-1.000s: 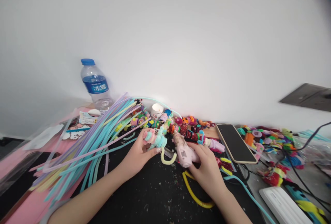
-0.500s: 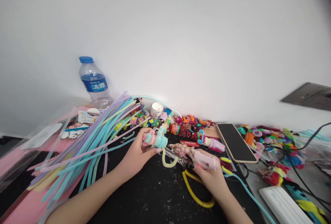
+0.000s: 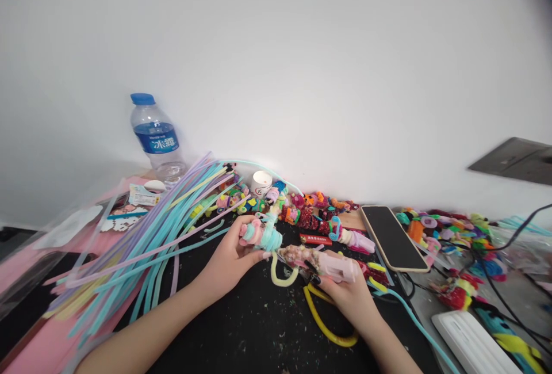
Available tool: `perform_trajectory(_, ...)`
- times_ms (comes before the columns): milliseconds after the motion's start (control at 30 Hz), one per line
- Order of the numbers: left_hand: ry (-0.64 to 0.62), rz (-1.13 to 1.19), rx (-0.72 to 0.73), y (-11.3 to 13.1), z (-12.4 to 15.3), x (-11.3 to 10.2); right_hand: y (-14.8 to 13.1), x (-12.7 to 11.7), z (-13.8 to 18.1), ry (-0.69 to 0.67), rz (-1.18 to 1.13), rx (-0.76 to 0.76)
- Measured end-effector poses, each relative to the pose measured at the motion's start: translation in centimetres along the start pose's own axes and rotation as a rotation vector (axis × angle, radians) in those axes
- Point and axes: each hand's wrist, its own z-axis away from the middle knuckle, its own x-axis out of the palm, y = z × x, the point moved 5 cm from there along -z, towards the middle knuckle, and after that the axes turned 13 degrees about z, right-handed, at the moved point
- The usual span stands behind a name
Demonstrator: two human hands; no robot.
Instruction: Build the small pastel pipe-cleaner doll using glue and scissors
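Note:
My left hand [image 3: 228, 260] is closed round a small craft piece [image 3: 262, 235] made of coiled pink and teal pipe cleaners, with a pale yellow tail [image 3: 282, 276] curling down from it. My right hand [image 3: 347, 293] grips a pink glue gun [image 3: 328, 263], lying roughly level, its crusted nozzle touching the craft piece just right of my left thumb. Both hands hover over a black mat [image 3: 259, 328].
A bundle of long pastel pipe cleaners [image 3: 146, 236] fans out at left beside a water bottle [image 3: 157, 138]. Small finished figures [image 3: 310, 210] line the wall. A phone [image 3: 390, 239] lies at right, with cables, a yellow loop [image 3: 323, 322] and a white object [image 3: 472, 342].
My right hand turned the glue gun from upright to lying level and brought its nozzle left against the craft piece. My left hand stayed almost still.

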Motion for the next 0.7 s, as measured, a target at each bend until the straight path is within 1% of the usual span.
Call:
perform_trajectory(200, 0.008, -0.008, 0.0, 0.01, 0.01, -0.02, -0.07, 0.1, 0.0, -0.012, -0.011, -0.015)
perform_trajectory(467, -0.009, 0.003, 0.002, -0.1, 0.07, -0.01, 0.38, -0.41, 0.13, 0.082, 0.054, -0.022)
perform_trajectory(700, -0.009, 0.004, -0.004, -0.02, 0.05, 0.06, 0.18, -0.63, -0.05, 0.076, 0.131, -0.042)
